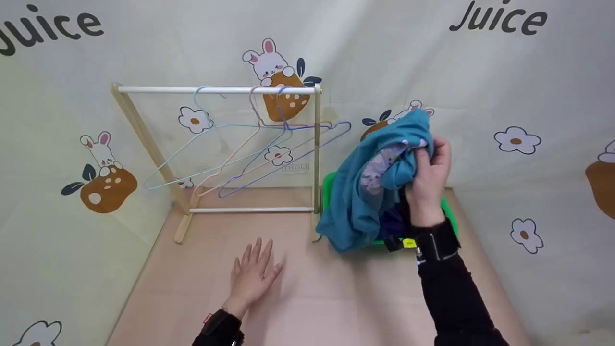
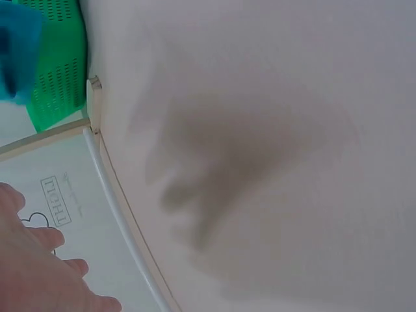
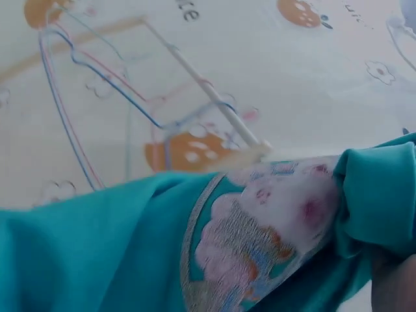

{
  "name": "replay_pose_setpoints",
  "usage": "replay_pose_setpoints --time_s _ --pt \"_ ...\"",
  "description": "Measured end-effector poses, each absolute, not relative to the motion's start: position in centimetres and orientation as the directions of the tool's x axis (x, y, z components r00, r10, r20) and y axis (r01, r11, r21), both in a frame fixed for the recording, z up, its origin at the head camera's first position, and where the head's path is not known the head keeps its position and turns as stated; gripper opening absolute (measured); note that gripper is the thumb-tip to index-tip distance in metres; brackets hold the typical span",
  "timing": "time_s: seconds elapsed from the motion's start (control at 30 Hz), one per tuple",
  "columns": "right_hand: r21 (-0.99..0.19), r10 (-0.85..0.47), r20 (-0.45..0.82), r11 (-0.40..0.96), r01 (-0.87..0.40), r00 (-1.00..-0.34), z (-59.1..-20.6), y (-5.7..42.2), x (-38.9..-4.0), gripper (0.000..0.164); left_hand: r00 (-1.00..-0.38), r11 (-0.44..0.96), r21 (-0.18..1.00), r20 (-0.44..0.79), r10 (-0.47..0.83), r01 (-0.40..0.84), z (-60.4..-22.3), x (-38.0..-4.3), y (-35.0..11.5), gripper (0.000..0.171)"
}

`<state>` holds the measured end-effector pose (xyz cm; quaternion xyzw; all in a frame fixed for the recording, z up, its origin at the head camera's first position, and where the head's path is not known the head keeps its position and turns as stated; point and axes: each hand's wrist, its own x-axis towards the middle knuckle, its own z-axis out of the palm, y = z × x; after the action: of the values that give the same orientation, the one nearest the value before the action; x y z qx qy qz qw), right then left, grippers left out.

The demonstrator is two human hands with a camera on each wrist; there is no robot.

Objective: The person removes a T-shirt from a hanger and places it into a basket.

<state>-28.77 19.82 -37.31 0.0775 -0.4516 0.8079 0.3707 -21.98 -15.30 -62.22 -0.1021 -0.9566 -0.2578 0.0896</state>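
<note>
My right hand [image 1: 430,185] pinches a bunched teal garment [image 1: 353,192] near its upper end, holding it up over the green basket [image 1: 449,216]. Its folds hang down past the basket's left side. A pale printed picture [image 3: 253,240] with pink and silver patches shows on the cloth in the right wrist view. Dark cloth [image 1: 391,223] lies in the basket, partly hidden by the teal garment. My left hand [image 1: 252,276] is low over the table in front of the rack, fingers spread and holding nothing; its shadow falls on the tabletop in the left wrist view.
A rack with wooden legs [image 1: 144,134] and a white top rail [image 1: 168,90] stands at the back left. From the rail hang a light blue hanger [image 1: 168,166], a pink hanger [image 1: 235,156] and a blue hanger [image 1: 259,166]. A printed curtain [image 1: 375,43] surrounds the table.
</note>
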Motion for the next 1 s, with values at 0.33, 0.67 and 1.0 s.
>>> replay_pose_setpoints --time_s 0.33,0.67,1.0 --pt "-0.713 0.508 0.533 -0.162 -0.683 -0.677 -42.9 24.4 -31.7 0.015 -0.972 0.829 0.522 0.212 0.103 0.202 -63.8 -21.0 -14.4 0.073" --pt "-0.714 0.087 0.526 0.585 -0.384 -0.846 -54.5 26.6 -31.9 0.029 -0.978 0.828 0.531 0.189 0.090 0.178 -64.8 -20.4 -14.0 0.071" --pt "-0.462 -0.247 -0.062 0.866 -0.192 -0.967 -56.9 25.5 -30.5 0.067 -0.977 0.816 0.546 0.194 0.093 0.187 -65.0 -20.5 -13.6 0.070"
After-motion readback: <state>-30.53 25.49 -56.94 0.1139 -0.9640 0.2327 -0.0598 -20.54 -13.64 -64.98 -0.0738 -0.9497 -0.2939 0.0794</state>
